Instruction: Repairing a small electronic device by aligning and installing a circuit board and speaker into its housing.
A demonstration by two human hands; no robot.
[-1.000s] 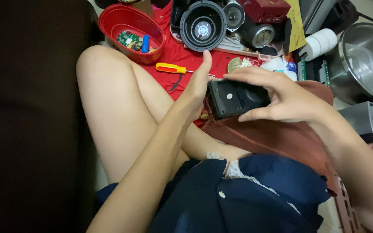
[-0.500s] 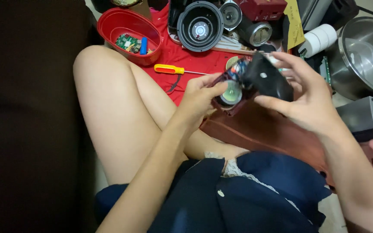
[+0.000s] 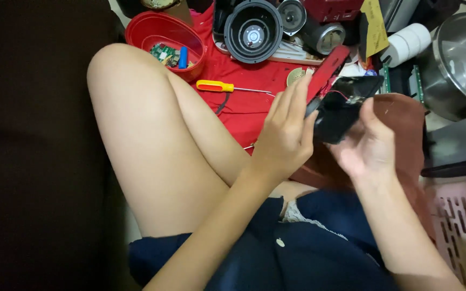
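**Head view: two hands pull a small black box apart**

At the upper left of the frame sits a red bowl [image 3: 145, 28]. It holds a green circuit board [image 3: 162, 53] and a little blue tube [image 3: 183, 57]. Just right of the bowl, a screwdriver [image 3: 215, 85] with a yellow and orange handle lies on a red cloth [image 3: 244, 108]. Above it, at the top middle, stands a round black speaker shell [image 3: 253, 31].

In the middle of the frame, the left hand [image 3: 287, 134] is closed around the near edge of the black box [image 3: 341, 113]. Its fingers lie flat along a long red cover piece [image 3: 328, 67]. That piece sticks up and away from the box. The right hand [image 3: 370, 145] cups the box from below, with its thumb pressed on the side. A thin red wire shows at the open top of the box.

It looks like the opening step: the cover is partly off. The next move calls for a slow, soft pull, because the wire seems to join the two parts.

At the upper right are a white roll [image 3: 405, 42] and a shiny steel pot [image 3: 459, 64]. A pink basket [image 3: 465, 226] sits at the lower right. These things crowd close, so there is little room to set parts down.
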